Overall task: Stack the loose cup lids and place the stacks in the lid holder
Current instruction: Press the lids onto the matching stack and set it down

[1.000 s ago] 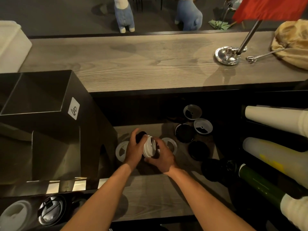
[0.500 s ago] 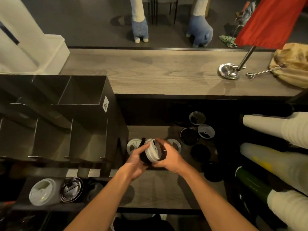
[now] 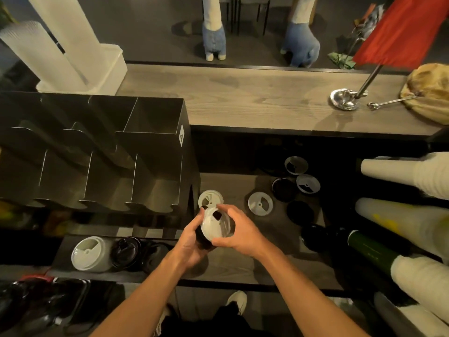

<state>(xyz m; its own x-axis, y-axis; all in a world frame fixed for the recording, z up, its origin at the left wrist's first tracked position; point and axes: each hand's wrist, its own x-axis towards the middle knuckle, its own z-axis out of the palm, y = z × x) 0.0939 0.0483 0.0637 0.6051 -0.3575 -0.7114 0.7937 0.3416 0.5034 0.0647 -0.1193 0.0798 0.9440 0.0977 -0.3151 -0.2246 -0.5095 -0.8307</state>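
Lid holder (image 3: 155,122): a tall black divided rack at the left. Its low front tray already has a white stack (image 3: 87,254) and a black stack (image 3: 126,251) lying in it. Dropping a mixed stack in there would likely muddle the colours.
Counter (image 3: 243,263): wood, with a near edge close under the arms. A lid that slips could roll off it.
Left hand (image 3: 192,242): fingers curled under the dark lower lids, clamped on them.
Right hand (image 3: 239,231): fingers and thumb curled round the top lid's rim.
Held stack (image 3: 216,228): a white lid tilted on black ones, above the counter just right of the holder. A skewed press may jam it (or pop it loose).
Loose lids: one white lid (image 3: 210,199) lies just beyond the hands and another (image 3: 260,203) to its right. The dark lids (image 3: 300,211) are easy to miss in the shadow.
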